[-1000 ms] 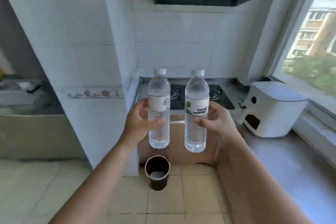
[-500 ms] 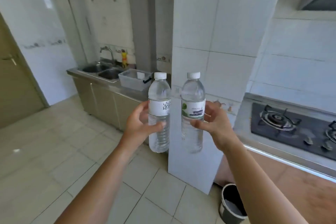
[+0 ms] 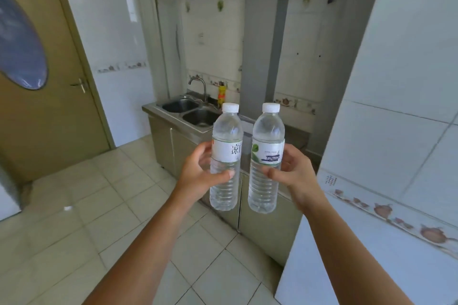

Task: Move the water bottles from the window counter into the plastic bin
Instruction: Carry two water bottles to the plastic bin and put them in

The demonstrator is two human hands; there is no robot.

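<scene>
I hold two clear water bottles with white caps upright, side by side at chest height. My left hand (image 3: 198,173) is wrapped around the left bottle (image 3: 226,129), which has a white label. My right hand (image 3: 295,171) grips the right bottle (image 3: 269,129), whose label has a green leaf. Both bottles hang in the air in front of the steel counter (image 3: 153,108). The plastic bin (image 3: 247,136) stands on that counter right of the sink, almost wholly hidden behind the bottles; only a pale sliver shows between them.
A double steel sink (image 3: 190,111) with a tap (image 3: 198,84) is set in the counter ahead. A white tiled pillar (image 3: 396,131) juts out close on my right. A brown door (image 3: 49,106) is on the left, with tiled floor (image 3: 99,205) between.
The view has swung left, from the stove and window counter to the sink side of the kitchen. Both bottles stay held upright in my hands, and the counter with the sink is nearer.
</scene>
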